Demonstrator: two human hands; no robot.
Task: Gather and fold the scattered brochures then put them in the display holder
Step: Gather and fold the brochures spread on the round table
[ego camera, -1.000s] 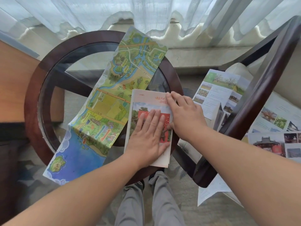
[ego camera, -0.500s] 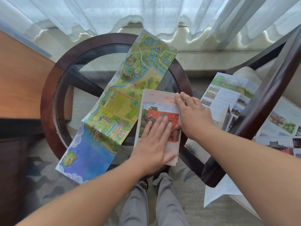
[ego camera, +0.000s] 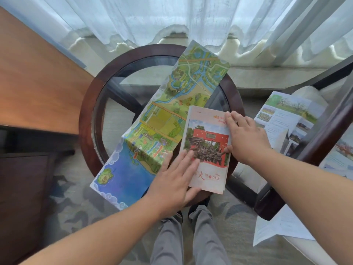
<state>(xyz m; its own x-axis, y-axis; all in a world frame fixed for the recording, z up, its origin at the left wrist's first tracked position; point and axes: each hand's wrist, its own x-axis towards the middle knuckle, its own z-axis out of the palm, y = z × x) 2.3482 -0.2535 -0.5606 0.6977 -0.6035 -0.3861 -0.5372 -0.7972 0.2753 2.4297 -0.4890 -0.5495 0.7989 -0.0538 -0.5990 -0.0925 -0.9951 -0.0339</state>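
folded brochure [ego camera: 208,150]: lies flat on the near right part of the round worktop, cover up, showing a photo of a red gate with red lettering below. its near end pokes a little past the rim.
left hand [ego camera: 172,184]: palm down on the brochure's near left corner, fingers [ego camera: 188,161] straight and close together, pressing the paper. the hand also covers the edge of the map beside it. it grips nothing.
right hand [ego camera: 246,138]: flat along the brochure's right edge, fingers [ego camera: 230,119] stretched toward the far right corner, thumb touching the edge lower down. it is spread out, pressing rather than holding.
map brochure [ego camera: 168,119]: a long illustrated map, unfolded, slanting across the worktop from the far rim past the near left rim, its blue sea end hanging off. the folded brochure overlaps its right side.
worktop [ego camera: 86,115]: round, glass centre, dark wooden rim.
open brochure [ego camera: 290,119]: spread on the pale chair seat to the right, photos and text up, apart from both hands.
chair arm [ego camera: 324,134]: dark wood, crossing in front of that brochure.
loose sheets [ego camera: 277,232]: white paper at the near right, below the chair arm.
curtain [ego camera: 172,16]: sheer white, hanging behind the worktop.
desk [ego camera: 34,83]: orange-brown wood, on the left.
legs [ego camera: 172,241]: grey trousers under the near rim.
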